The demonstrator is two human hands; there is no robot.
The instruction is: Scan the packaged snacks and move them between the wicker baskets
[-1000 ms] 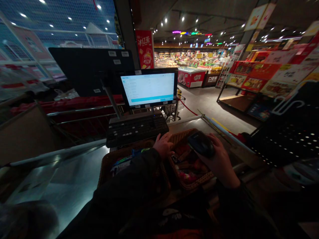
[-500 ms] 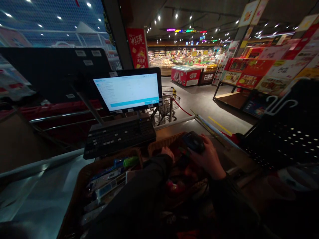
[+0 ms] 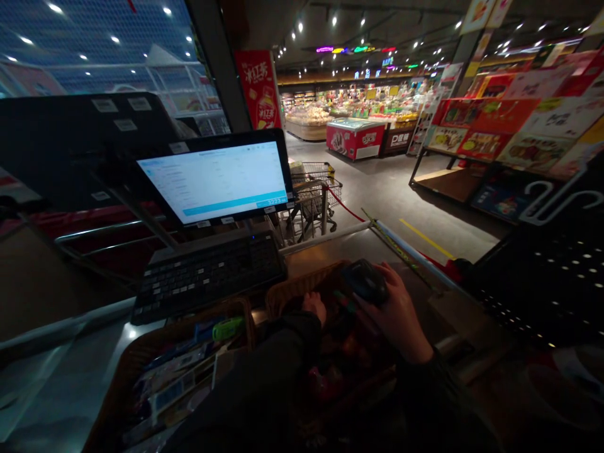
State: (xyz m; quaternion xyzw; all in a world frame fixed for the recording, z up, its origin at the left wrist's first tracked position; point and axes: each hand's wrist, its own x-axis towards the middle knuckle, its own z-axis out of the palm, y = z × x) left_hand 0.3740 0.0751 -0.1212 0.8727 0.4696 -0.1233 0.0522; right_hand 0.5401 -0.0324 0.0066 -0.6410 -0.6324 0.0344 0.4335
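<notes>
My right hand (image 3: 395,311) is closed around a dark handheld scanner (image 3: 365,280), held over a wicker basket (image 3: 295,290) of red packaged goods. My left hand (image 3: 315,305) reaches down into that same basket; its fingers are hidden among the goods. A second wicker basket (image 3: 141,352) at the lower left holds blue and white packets and a green item (image 3: 227,328). Behind the baskets sit a black keyboard (image 3: 207,274) and a lit monitor (image 3: 214,179).
A steel counter (image 3: 56,384) runs along the left. Shopping carts (image 3: 311,195) stand beyond the till, with a red rope barrier. A black perforated rack (image 3: 542,277) stands on the right, and red display shelves (image 3: 495,138) and a freezer chest (image 3: 356,139) line the aisle.
My view has swung to the right, shifting the monitor and keyboard left. My left hand has dropped deeper into the basket. My right hand has kept hold of the scanner.
</notes>
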